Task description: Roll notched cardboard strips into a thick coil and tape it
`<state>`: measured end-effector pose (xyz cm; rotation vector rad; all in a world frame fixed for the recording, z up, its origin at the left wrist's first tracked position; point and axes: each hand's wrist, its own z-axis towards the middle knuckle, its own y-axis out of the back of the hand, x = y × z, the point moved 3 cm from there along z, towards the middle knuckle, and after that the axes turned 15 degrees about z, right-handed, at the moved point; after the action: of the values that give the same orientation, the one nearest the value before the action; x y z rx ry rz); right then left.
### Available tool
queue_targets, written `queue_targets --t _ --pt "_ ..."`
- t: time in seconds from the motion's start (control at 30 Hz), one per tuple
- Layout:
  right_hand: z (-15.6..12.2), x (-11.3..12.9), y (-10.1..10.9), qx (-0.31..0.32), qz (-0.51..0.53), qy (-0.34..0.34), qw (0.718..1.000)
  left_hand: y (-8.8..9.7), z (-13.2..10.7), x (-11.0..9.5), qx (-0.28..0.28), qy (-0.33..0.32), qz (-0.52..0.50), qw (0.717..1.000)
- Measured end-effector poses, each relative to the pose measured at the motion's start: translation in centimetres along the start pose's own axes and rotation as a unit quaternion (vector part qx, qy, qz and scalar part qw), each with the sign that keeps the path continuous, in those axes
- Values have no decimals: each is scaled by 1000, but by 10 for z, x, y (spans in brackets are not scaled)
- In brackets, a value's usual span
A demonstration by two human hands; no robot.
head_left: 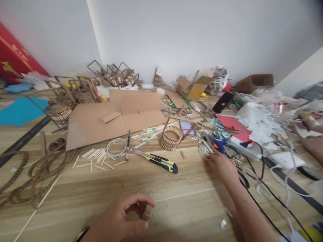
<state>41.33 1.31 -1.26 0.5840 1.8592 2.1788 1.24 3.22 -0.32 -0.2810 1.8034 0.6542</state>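
Note:
My left hand (pixel 126 216) is above the near table edge, thumb and fingers curled round a small brown strip piece (pixel 146 213). My right hand (pixel 223 168) reaches to the right side, fingertips bent down at a white loop (pixel 202 152); what they grip is hidden. Just beyond it lies a blue hot glue gun (pixel 219 145). Between the hands and further off, a yellow-and-black utility knife (pixel 161 161) rests with its blade out. Behind the knife stands a small round basket (pixel 171 137) of pale sticks and brown strips.
Pale short sticks (pixel 97 154), a white ring (pixel 116 147) and a black pen (pixel 128 144) lie left of the knife. Flat cardboard (pixel 96 121) covers the table behind. Black cables (pixel 262 188) trail at right. Another person's hand (pixel 313 148) is at the far right.

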Motion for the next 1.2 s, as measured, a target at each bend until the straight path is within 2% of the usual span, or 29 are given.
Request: queue_targets --t 0.13,0.3,0.43,0.63,0.8,1.0,1.2 --pt "13 8 5 25 0 -5 1000 0 0 3 -3 3 -7 1000" --pt "38 21 6 4 -20 -22 1000 -1 -1 10 -2 1 -2 1000" --pt "42 29 3 8 -39 -38 998 -3 -1 19 -5 15 4 1000" --pt "50 31 3 0 -56 -41 998 -11 2 29 -4 6 -1 1000" --pt "71 35 -1 -9 -57 -45 997 -12 -2 26 -32 30 -13 999" --pt "87 39 -7 -42 -25 -104 993 -9 -4 20 -36 48 9 998" --pt "87 31 -5 -77 65 -145 984 -9 -5 24 -36 54 12 998"
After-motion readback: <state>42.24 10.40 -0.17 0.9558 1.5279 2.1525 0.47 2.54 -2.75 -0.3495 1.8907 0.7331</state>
